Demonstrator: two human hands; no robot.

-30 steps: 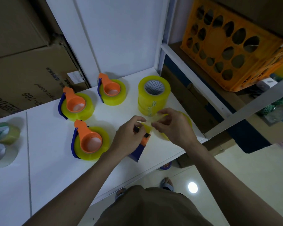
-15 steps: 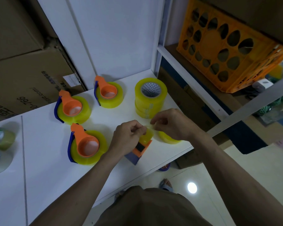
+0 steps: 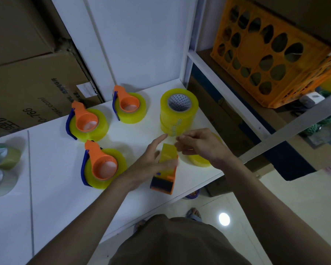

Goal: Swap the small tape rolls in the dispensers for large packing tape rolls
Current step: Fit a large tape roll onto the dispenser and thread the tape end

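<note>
Left hand motion-blurred over dispenser, loose roll half hidden by right hand

An orange plastic crate with oval holes sits tilted on a shelf at the upper right. Brown cardboard boxes with printed lettering are stacked at the upper left, behind the white tabletop. A white wall panel rises between them. Below, the pale tiled floor shows a bright light reflection.
</note>
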